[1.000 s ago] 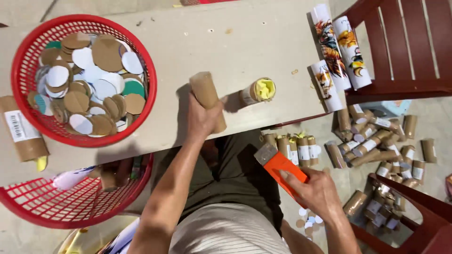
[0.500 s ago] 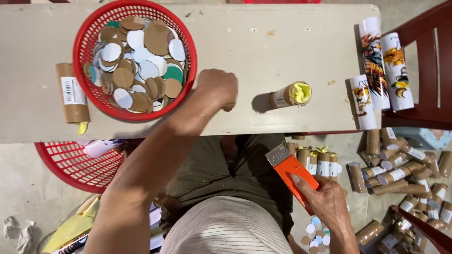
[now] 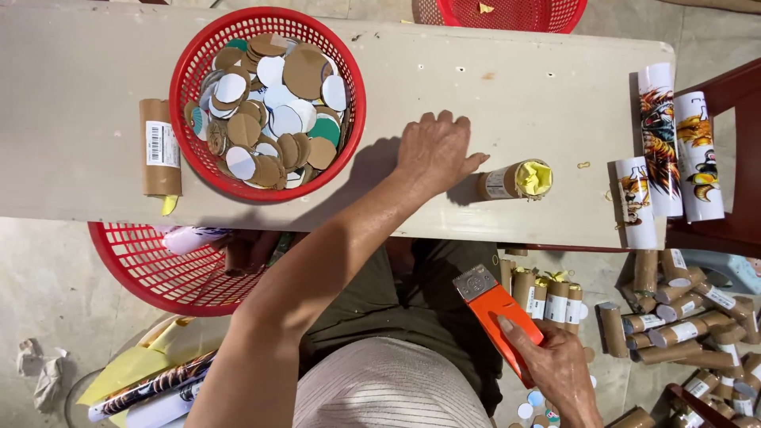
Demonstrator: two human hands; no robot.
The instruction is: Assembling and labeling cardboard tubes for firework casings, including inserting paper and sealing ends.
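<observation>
My left hand (image 3: 434, 150) lies palm down on the pale table (image 3: 507, 87), fingers together, thumb pointing right. Whatever is under the palm is hidden. Just right of the thumb lies a cardboard tube stuffed with yellow paper (image 3: 514, 180). My right hand (image 3: 555, 368) is down over my lap, gripping an orange tool with a metal head (image 3: 495, 309). A red basket of round card discs (image 3: 269, 103) stands on the table left of my left hand.
A brown tube with a barcode label (image 3: 160, 147) lies left of the basket. Printed paper rolls (image 3: 674, 150) lie at the table's right end, by a red chair (image 3: 733, 214). Several small tubes (image 3: 674, 309) litter the floor. Another red basket (image 3: 166, 265) sits under the table.
My left hand carried a brown cardboard tube up over the table, and that tube is now out of sight beneath the hand. The view shifted, and the orange tool stayed in my right hand.
</observation>
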